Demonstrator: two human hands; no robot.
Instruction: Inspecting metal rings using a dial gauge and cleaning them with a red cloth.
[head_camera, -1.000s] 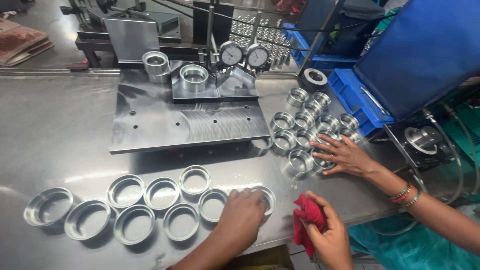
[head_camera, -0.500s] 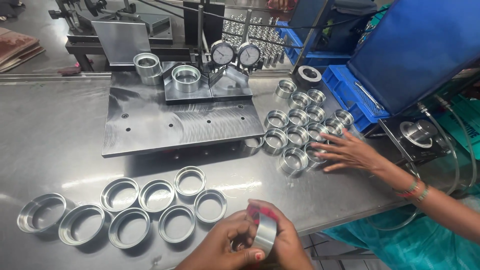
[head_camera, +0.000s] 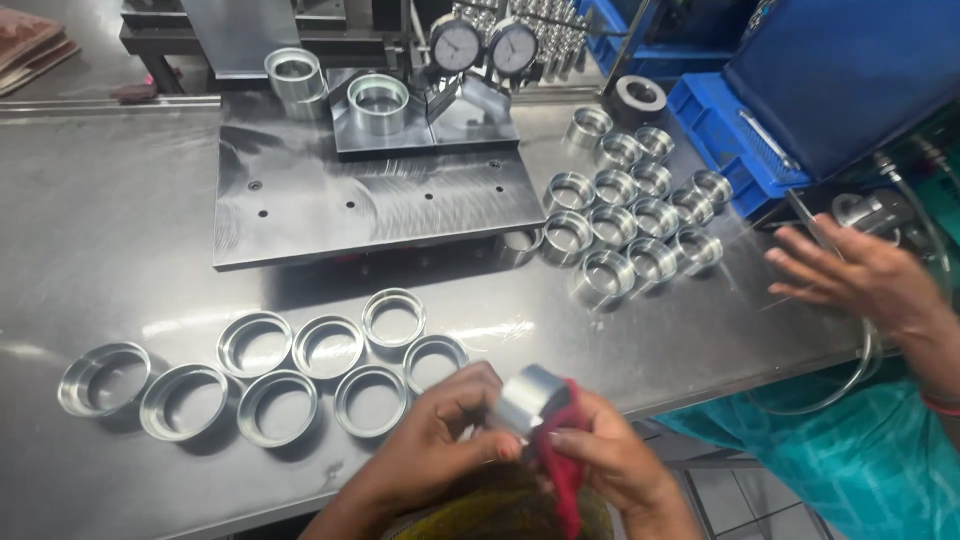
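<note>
Nearest to us, our left hand (head_camera: 440, 440) and right hand (head_camera: 610, 465) are closed together on one shiny metal ring (head_camera: 527, 398), lifted just off the near edge of the steel table (head_camera: 110, 220). The right hand also pinches a red cloth (head_camera: 560, 440) against the ring.

Just beyond, eight wide rings (head_camera: 300, 365) lie flat in two rows on the table, open side up, each with nothing inside that we can see. Further back sits a thick steel plate (head_camera: 370, 205); a raised block on it carries one ring (head_camera: 378, 102) below two round dial gauges (head_camera: 485, 45).

To the right, a cluster of smaller, taller rings (head_camera: 630, 215) stands close-packed. Another person's hand (head_camera: 860, 275) hovers near them, fingers spread. Behind lies a blue bin (head_camera: 715, 110), its contents hidden from us.
</note>
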